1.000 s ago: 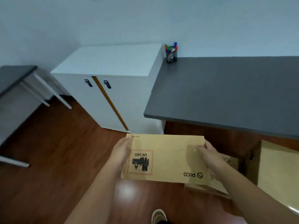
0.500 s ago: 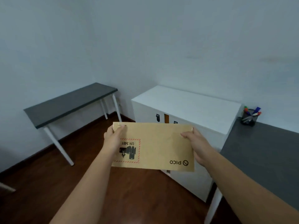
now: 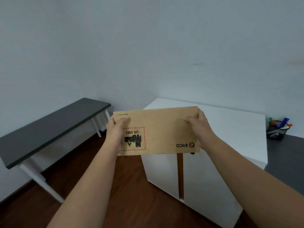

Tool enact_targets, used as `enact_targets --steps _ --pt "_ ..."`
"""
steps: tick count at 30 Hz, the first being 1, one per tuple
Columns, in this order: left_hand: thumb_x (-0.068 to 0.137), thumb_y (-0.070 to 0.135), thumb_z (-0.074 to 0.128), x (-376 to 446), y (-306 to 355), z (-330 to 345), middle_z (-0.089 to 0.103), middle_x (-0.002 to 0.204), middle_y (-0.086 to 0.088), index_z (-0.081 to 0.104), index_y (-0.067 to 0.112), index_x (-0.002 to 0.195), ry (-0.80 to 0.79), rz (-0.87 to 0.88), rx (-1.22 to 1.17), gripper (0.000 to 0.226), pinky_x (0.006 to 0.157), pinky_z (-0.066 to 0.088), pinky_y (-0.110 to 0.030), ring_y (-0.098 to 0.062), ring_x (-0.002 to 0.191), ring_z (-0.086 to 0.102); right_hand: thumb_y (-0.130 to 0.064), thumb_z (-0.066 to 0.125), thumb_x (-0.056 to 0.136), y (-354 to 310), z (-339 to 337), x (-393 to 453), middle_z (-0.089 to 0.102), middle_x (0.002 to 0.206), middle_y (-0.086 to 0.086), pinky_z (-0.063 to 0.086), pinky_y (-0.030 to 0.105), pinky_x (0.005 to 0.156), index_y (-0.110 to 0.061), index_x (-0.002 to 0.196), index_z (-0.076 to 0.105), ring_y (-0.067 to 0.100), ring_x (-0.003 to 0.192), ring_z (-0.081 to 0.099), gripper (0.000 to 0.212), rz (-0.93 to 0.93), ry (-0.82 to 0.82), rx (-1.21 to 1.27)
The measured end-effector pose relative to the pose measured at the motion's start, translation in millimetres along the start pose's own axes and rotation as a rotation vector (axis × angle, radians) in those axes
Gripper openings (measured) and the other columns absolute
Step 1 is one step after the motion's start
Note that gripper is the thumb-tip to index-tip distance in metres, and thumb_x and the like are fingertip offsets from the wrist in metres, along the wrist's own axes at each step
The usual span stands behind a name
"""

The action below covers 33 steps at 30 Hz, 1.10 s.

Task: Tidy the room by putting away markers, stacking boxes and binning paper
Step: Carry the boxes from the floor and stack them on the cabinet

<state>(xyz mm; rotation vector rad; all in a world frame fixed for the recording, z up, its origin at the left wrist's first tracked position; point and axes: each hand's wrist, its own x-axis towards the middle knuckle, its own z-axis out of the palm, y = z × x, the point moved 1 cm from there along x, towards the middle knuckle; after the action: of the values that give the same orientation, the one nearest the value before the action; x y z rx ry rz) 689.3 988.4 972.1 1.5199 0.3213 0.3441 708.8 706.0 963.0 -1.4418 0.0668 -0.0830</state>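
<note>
I hold a brown cardboard box (image 3: 161,129) with a PICO logo and a red-bordered UN 3481 label, both upside down, in front of me at chest height. My left hand (image 3: 115,129) grips its left end, and my right hand (image 3: 199,127) grips its right end. The box hangs over the front left corner of the white cabinet (image 3: 230,125). A black mesh pen cup with coloured markers (image 3: 278,129) stands at the right, on the dark grey desk (image 3: 286,155) beside the cabinet.
A second dark grey table with white legs (image 3: 49,129) stands against the left wall. Brown wooden floor (image 3: 128,186) lies between it and the cabinet. Plain pale walls meet in a corner behind.
The box has come up from near the floor to chest height, and the view has swung up and left. The other boxes on the floor at the right have left the view.
</note>
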Motion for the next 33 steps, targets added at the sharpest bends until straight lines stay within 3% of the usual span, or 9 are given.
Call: enact_targets --steps 6,10,13,16,20,24,27,31,33 --pt "0.092 0.026 0.059 97.9 -13.0 41.2 0.065 0.118 -0.004 0.054 0.028 0.123 -0.034 0.045 -0.131 0.031 0.077 0.054 -0.039 -0.023 0.104 0.065 -0.019 0.060 0.087 19.1 10.8 124.0 0.053 0.125 -0.007 0.044 0.030 0.076 -0.028 0.138 0.041 0.016 0.111 0.053 0.056 -0.030 0.046 0.014" --pt "0.092 0.032 0.058 164.8 -23.6 59.8 0.066 0.120 -0.008 0.051 0.025 0.133 -0.047 0.032 -0.174 0.042 0.079 0.054 -0.046 -0.027 0.105 0.066 -0.003 0.056 0.083 29.1 17.3 213.9 0.055 0.120 -0.005 0.047 0.032 0.082 -0.024 0.132 0.044 0.022 0.115 0.053 0.054 -0.028 -0.007 -0.003" --pt "0.097 0.049 0.048 201.9 -41.4 67.8 0.065 0.122 -0.010 0.053 0.023 0.134 -0.060 -0.017 -0.188 0.045 0.083 0.054 -0.048 -0.028 0.110 0.064 0.002 0.056 0.081 50.0 23.0 262.2 0.055 0.127 0.002 0.047 0.038 0.091 -0.021 0.125 0.046 0.023 0.116 0.054 0.051 0.007 -0.023 0.006" --pt "0.099 0.055 0.038 231.3 -64.6 73.4 0.064 0.127 -0.007 0.056 0.021 0.131 -0.050 -0.064 -0.204 0.049 0.093 0.048 -0.045 -0.024 0.121 0.058 -0.013 0.061 0.089 66.9 34.1 296.8 0.053 0.127 -0.002 0.046 0.033 0.088 -0.019 0.128 0.042 0.019 0.115 0.052 0.043 0.034 -0.008 0.016" --pt "0.100 0.049 0.044 261.9 -100.6 80.1 0.056 0.134 0.009 0.057 0.028 0.127 -0.128 -0.148 -0.215 0.037 0.109 0.037 -0.050 -0.016 0.131 0.047 -0.054 0.055 0.090 86.1 41.0 333.2 0.044 0.137 -0.008 0.034 0.032 0.099 -0.029 0.144 0.029 0.017 0.130 0.041 0.066 0.161 0.025 -0.084" --pt "0.101 0.048 0.041 296.3 -127.0 80.6 0.055 0.134 0.009 0.055 0.030 0.129 -0.279 -0.197 -0.104 0.036 0.100 0.040 -0.041 -0.011 0.123 0.051 -0.051 0.054 0.091 101.6 51.0 344.3 0.031 0.155 -0.005 0.031 0.034 0.103 -0.029 0.152 0.016 0.020 0.142 0.032 0.075 0.168 0.133 -0.170" --pt "0.100 0.042 0.048 368.8 -124.6 73.9 0.046 0.143 0.000 0.046 0.026 0.135 -0.231 -0.190 -0.020 0.038 0.098 0.036 -0.034 -0.018 0.129 0.044 -0.057 0.051 0.090 111.4 87.3 324.8 0.021 0.160 -0.007 0.028 0.040 0.105 -0.031 0.154 0.007 0.022 0.145 0.025 0.082 0.272 0.246 -0.055" --pt "0.093 0.040 0.062 478.7 -107.3 91.0 0.033 0.154 -0.003 0.029 0.024 0.150 -0.278 -0.200 0.101 0.068 0.110 0.030 -0.038 -0.024 0.141 0.033 -0.079 0.060 0.063 135.6 158.5 303.2 0.014 0.160 -0.015 0.031 0.060 0.106 -0.043 0.152 -0.002 0.024 0.145 0.024 0.114 0.456 0.168 0.101" --pt "0.089 0.033 0.068 503.0 -110.0 104.5 0.044 0.141 -0.005 0.035 0.024 0.141 -0.388 -0.214 0.121 0.062 0.098 0.037 -0.036 -0.027 0.133 0.043 -0.075 0.070 0.060 135.2 175.7 316.1 0.021 0.157 -0.014 0.036 0.059 0.101 -0.041 0.152 0.002 0.025 0.142 0.029 0.119 0.483 0.194 0.099"
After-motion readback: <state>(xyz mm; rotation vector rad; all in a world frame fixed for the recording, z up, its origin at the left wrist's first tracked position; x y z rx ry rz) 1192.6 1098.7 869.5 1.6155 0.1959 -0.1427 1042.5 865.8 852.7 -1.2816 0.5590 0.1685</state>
